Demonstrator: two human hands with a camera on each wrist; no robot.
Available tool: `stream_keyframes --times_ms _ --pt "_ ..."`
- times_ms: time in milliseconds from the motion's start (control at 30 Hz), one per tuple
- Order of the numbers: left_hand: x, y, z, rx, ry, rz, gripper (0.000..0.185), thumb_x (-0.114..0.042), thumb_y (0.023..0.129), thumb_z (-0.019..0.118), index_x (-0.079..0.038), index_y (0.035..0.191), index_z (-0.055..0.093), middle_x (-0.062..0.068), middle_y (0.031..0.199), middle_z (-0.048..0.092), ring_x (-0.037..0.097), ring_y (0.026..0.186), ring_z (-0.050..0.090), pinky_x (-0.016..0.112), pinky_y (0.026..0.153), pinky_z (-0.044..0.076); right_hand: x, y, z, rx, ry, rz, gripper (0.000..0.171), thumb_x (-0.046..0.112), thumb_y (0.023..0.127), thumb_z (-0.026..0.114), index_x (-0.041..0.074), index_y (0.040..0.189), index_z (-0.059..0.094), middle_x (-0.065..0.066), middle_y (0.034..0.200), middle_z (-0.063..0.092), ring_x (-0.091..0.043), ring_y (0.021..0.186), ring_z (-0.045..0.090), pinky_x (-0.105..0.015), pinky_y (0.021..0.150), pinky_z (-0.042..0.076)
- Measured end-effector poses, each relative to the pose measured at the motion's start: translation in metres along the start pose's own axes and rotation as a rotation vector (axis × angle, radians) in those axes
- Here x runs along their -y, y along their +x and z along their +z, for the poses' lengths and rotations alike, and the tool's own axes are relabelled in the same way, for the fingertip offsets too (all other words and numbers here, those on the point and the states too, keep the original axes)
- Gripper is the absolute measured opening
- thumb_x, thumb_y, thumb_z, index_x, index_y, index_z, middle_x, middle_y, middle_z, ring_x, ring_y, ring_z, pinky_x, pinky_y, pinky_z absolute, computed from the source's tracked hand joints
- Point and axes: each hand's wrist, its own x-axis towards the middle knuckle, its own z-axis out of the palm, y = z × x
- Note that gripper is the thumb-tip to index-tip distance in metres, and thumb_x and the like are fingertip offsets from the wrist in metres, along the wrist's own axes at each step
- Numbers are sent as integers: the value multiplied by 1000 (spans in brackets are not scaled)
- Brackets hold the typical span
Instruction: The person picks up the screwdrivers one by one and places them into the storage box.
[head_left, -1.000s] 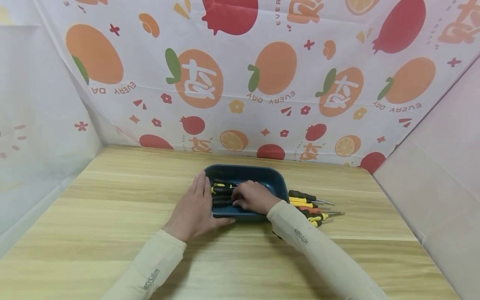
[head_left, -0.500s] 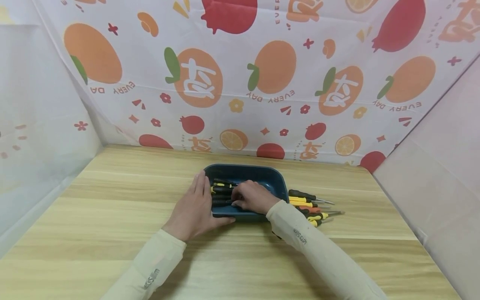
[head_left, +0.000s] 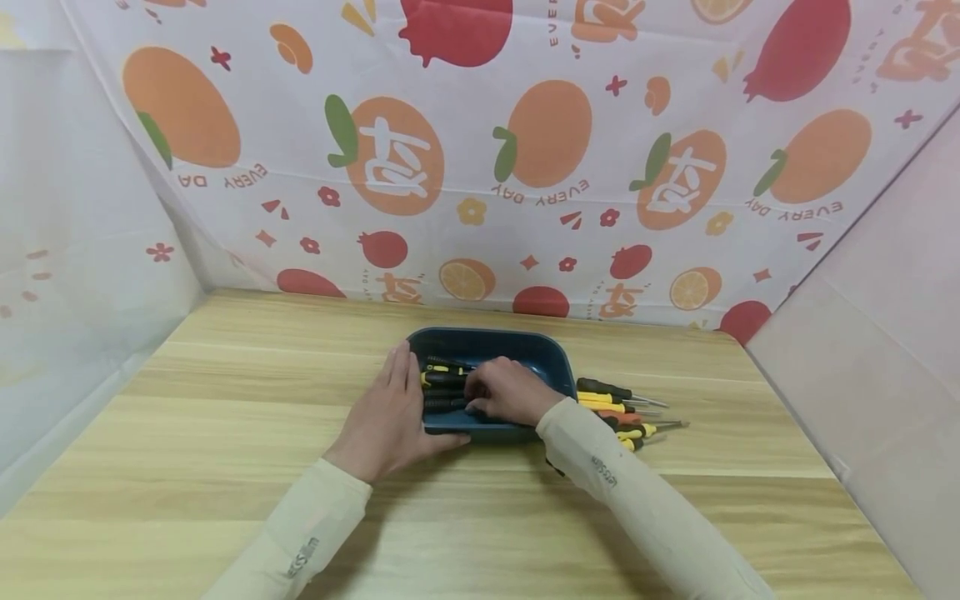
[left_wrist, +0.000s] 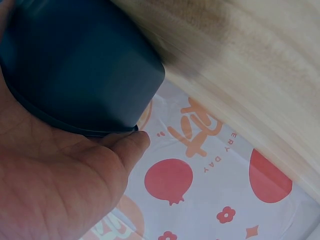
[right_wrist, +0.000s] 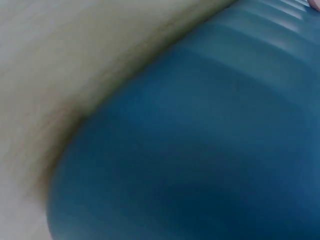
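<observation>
In the head view a dark blue plastic bin [head_left: 491, 335] stands on the table. Several screwdrivers lie inside; among them are a yellow and black screwdriver [head_left: 442, 367] and a black-handled screwdriver [head_left: 442, 403]. My left hand [head_left: 382, 421] lies against the bin's left side with straight fingers, its thumb along the front wall. Up close in the left wrist view, that hand [left_wrist: 65, 175] touches the rim. Inside the bin, the curled fingers of my right hand [head_left: 513, 394] pinch the black-handled screwdriver near its shaft. The right hand hides the shafts. The right wrist view shows mostly the bin's outer wall [right_wrist: 200, 125].
To the right of the bin lies a row of several more screwdrivers, including a black one [head_left: 603, 388], a yellow one [head_left: 596, 399] and an orange one [head_left: 626, 417]. A fruit-print cloth [head_left: 480, 167] hangs behind the wooden table [head_left: 225, 400].
My right hand has shifted very slightly inside the bin. The left hand, the bin and the screwdrivers have stayed in place.
</observation>
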Motion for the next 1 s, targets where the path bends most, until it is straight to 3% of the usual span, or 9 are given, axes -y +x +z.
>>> stream_keyframes --times_ms 133,333,533,700,1000 --pt "0 0 0 0 3 -1 129 -83 73 66 20 145 36 36 155 32 46 143 35 47 108 46 -2 -5 -12 -59 15 2 13 19 95 74 12 105 78 3 98 72 -6 86 63 -25 82 56" --pt "0 0 0 26 -2 -15 129 -83 73 66 19 146 35 35 156 30 46 145 33 48 111 41 -16 -21 -33 -210 58 -16 15 16 97 71 8 108 76 -1 97 70 -12 82 61 -27 76 56" --pt "-1 1 1 45 -13 -28 129 -83 73 66 17 148 33 33 158 28 45 146 30 49 113 39 -40 -44 -51 -342 80 50 18 14 98 69 8 114 74 -2 100 70 -17 85 60 -31 78 57" --pt "-2 1 1 36 -19 -26 129 -82 73 67 18 148 33 34 158 28 46 146 30 49 113 39 -65 -61 -62 -459 31 99 16 10 97 69 5 112 74 -5 102 70 -21 87 63 -37 78 58" --pt "-2 1 0 38 -24 -32 130 -81 72 68 18 148 33 34 158 28 46 146 30 49 111 40 -108 -92 -66 -403 5 253 14 4 96 68 2 108 74 -13 107 71 -25 87 66 -44 79 59"
